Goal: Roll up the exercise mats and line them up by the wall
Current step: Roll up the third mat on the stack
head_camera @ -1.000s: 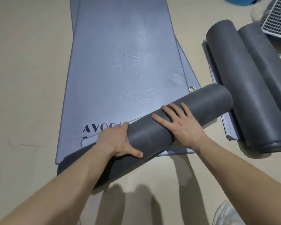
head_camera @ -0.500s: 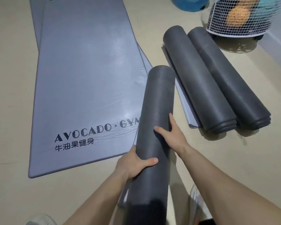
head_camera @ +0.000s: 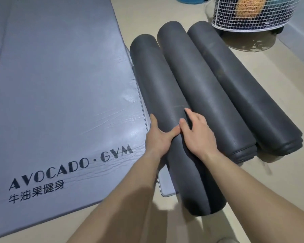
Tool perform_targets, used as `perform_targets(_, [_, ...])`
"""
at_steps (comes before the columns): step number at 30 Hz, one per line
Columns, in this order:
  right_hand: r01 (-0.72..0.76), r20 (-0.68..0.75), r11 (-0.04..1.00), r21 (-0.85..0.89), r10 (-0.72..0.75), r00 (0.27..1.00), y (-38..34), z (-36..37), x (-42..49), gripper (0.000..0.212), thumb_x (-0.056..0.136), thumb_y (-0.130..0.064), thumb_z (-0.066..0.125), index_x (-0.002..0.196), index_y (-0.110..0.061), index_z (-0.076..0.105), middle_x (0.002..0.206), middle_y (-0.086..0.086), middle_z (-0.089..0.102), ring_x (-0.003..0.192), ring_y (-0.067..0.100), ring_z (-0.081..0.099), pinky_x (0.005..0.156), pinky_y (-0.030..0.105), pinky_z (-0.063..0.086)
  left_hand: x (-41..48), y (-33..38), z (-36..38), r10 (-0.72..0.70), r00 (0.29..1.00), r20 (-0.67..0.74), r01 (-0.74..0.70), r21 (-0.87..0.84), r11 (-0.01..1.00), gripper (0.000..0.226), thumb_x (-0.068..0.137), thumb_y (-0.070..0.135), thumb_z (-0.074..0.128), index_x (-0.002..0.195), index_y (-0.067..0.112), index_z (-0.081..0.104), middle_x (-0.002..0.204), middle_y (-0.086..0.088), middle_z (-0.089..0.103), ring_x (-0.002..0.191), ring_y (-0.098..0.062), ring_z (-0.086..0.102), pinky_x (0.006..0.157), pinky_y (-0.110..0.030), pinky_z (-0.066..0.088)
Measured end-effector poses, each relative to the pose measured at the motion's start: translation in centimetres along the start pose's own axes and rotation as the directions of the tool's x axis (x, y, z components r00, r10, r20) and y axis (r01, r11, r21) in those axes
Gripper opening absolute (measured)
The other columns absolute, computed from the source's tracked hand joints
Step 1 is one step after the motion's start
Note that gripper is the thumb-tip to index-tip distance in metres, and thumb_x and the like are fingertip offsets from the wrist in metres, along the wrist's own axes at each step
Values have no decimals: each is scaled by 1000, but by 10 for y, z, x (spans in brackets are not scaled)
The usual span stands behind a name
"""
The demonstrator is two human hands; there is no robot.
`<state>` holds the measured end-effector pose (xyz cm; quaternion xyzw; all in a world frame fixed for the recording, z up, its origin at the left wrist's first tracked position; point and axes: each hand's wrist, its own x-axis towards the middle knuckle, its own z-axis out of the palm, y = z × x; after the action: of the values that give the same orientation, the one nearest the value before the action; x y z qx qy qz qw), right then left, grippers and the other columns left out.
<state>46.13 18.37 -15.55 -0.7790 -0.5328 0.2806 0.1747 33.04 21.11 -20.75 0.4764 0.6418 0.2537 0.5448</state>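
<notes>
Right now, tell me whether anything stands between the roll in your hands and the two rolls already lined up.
Nothing visible does. The held roll lies right against the nearer laid roll, with left hand and right hand on it; a flat mat pokes out beneath.

Most fingers of the left grip (head_camera: 158, 139) are lost to me behind the nearest rolled mat (head_camera: 165, 95) — the right grip (head_camera: 198, 135) buries its fingertips between it and the next roll (head_camera: 209, 102). The flat mat (head_camera: 60, 85) runs off left and top; the wire basket (head_camera: 253, 23) is cropped, contents unclear.
</notes>
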Motion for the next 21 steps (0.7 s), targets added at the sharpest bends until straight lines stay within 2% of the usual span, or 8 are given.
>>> perform_targets(2, [-17,34,996,-92,21,999,5,1,-5,59,105,-55,33,161,-38,23,168,2,24,144,33,39,109,47,38,21,2,-1,5,1000,2,-5,-36,999,129,50,86,79,158,39,26,150,9,55,136,-17,54,111,-40,47])
perform_targets(5, [36,64,980,-196,-24,998,3,-4,14,61,107,-49,34,163,-36,12,171,7,14,146,36,36,109,47,39,47,5,2,10,1000,6,-9,-71,997,130,40,89,83,151,41,36,145,11,59,132,-15,58,109,-41,49])
perform_targets(7, [38,63,970,-241,-24,998,0,-9,32,61,108,-46,35,163,-33,12,170,9,15,144,37,39,106,48,41,61,10,3,24,1000,9,-24,-69,997,130,40,89,83,151,38,37,144,11,60,132,-14,58,109,-41,49])
perform_targets(10, [43,40,957,-286,-33,999,2,-13,51,60,108,-46,34,163,-33,14,166,7,25,143,35,35,102,49,42,75,23,9,57,998,23,-56,-53,997,132,42,90,81,151,30,38,144,10,61,130,-14,59,109,-41,49])
perform_targets(12, [49,23,952,-301,-44,999,8,-16,64,59,108,-47,32,163,-34,14,163,5,30,142,36,32,102,50,42,81,36,14,68,997,22,-68,-19,998,129,49,87,79,154,26,34,144,8,60,130,-16,59,109,-41,48])
perform_targets(16, [30,11,960,-280,-28,1000,22,-26,92,57,109,-48,26,162,-38,10,163,-1,30,144,35,30,104,52,40,97,59,33,68,997,42,-69,23,997,115,76,66,79,163,22,16,151,5,52,136,-20,52,112,-37,44])
perform_targets(19, [-8,11,956,-293,11,1000,20,-33,105,56,109,-46,26,162,-39,10,164,-1,28,143,35,33,104,54,39,102,71,39,46,996,79,-49,46,998,117,82,66,74,164,24,2,158,1,44,142,-23,45,113,-35,40])
perform_targets(21, [-64,-34,938,-340,56,998,11,-32,101,54,109,-41,31,161,-36,18,161,6,32,139,38,37,102,52,40,95,72,28,27,991,134,-34,49,998,113,82,70,70,164,28,6,153,3,50,140,-25,48,114,-41,42])
